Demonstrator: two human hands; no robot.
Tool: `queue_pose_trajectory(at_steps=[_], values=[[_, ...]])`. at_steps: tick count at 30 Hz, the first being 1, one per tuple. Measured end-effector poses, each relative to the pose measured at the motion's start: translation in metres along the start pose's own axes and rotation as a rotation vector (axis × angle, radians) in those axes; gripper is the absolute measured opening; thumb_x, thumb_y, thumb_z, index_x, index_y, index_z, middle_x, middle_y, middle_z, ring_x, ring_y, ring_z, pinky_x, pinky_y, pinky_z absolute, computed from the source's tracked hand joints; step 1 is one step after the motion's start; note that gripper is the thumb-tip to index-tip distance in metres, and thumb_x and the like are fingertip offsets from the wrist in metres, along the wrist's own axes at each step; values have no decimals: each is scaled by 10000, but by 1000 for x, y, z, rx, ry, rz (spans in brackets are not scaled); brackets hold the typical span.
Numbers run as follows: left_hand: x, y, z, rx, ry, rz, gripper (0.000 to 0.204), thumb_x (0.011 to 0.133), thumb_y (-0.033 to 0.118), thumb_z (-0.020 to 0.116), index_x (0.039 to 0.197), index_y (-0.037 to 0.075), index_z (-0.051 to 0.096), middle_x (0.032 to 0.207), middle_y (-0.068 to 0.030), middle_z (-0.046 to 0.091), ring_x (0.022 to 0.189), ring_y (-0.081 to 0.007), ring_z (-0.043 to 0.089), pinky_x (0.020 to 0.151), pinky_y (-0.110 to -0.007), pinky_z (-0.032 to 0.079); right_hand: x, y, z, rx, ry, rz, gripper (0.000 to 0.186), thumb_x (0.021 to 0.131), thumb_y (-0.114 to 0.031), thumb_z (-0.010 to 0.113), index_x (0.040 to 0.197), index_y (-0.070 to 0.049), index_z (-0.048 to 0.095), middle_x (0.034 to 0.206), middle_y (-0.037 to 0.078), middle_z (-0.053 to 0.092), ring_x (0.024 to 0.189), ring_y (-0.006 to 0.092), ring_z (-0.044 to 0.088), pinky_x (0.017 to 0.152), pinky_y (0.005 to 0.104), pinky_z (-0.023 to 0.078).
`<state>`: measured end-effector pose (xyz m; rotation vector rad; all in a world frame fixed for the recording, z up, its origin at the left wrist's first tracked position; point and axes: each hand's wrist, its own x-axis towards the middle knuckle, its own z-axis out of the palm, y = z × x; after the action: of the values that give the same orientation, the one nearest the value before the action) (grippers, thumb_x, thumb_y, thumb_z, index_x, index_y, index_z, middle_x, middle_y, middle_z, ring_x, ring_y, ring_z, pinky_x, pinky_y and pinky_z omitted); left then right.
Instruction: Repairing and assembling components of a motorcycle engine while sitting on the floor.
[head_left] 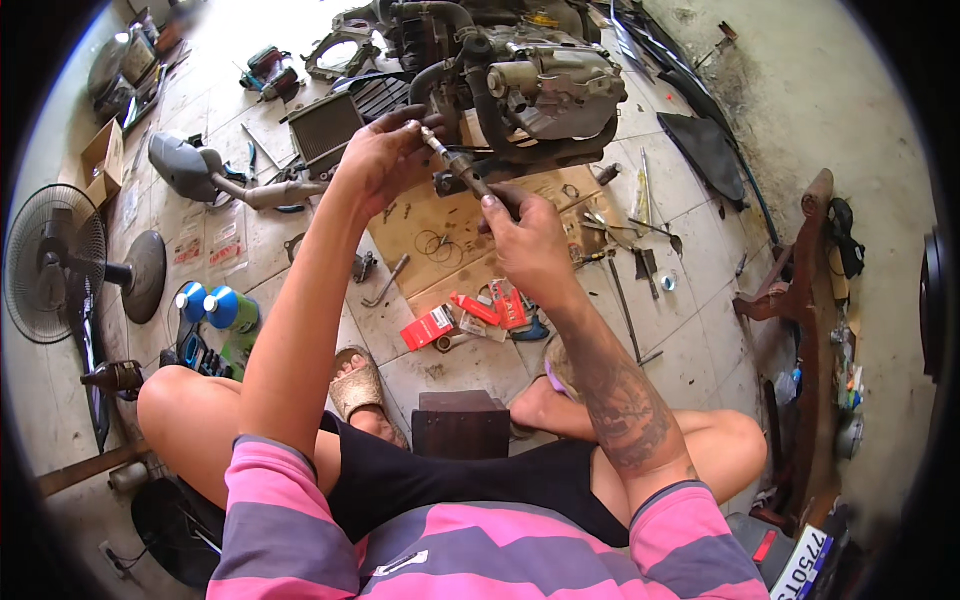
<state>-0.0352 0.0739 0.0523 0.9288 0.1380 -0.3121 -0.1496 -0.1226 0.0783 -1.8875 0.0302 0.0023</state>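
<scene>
In front of the engine [560,85], both my hands are raised over the cardboard. My left hand [378,160] is closed, its fingertips pinching one end of a small white-and-metal spark plug [431,139]. The plug's other end meets a dark tube-shaped socket tool [466,174], tilted down toward the right. My right hand [527,235] is wrapped round the tool's lower end, thumb on top. How deep the plug sits in the tool cannot be made out.
Oily cardboard [400,235] lies under the engine, with rings and small tools. Red boxes [430,328] lie nearer me. At left stand a fan [60,250], an exhaust muffler [185,165] and blue-capped bottles [230,308]. A wooden frame [805,260] stands at right; a dark stool [460,430] is between my feet.
</scene>
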Motion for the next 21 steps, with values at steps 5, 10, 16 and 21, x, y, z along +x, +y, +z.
queue_pose_trajectory(at_steps=[5, 10, 16, 21], values=[[-4, -4, 11, -3, -162, 33, 239, 1016, 88, 629, 1230, -16, 612, 1197, -149, 709, 1023, -213, 704, 894, -328, 620, -3, -9, -5, -18, 42, -57, 259, 980, -156, 630, 1128, 48, 688, 844, 113, 696, 755, 157, 649, 678, 333, 521], [-1, -17, 20, 164, -142, 9, 244, 988, 131, 687, 1151, -39, 623, 1131, -143, 730, 950, -182, 715, 882, -332, 619, -2, -5, -1, -227, 181, -235, 254, 961, -139, 663, 1135, 45, 656, 879, 120, 688, 812, 171, 653, 726, 346, 529], [11, -20, 21, 119, -318, 69, 229, 1036, 131, 609, 1211, -16, 600, 1188, -133, 714, 1008, -191, 717, 942, -351, 598, 9, 2, 0, 24, 187, 55, 242, 981, -177, 688, 1084, 36, 637, 902, 89, 691, 794, 145, 624, 714, 328, 522], [27, -17, 12, 197, -346, 38, 240, 991, 125, 679, 1169, -35, 664, 1084, -85, 727, 976, -155, 704, 898, -292, 583, 13, 1, -3, -191, 219, -64, 297, 1010, -272, 679, 1062, 17, 637, 854, 40, 640, 678, 95, 566, 600, 274, 489]])
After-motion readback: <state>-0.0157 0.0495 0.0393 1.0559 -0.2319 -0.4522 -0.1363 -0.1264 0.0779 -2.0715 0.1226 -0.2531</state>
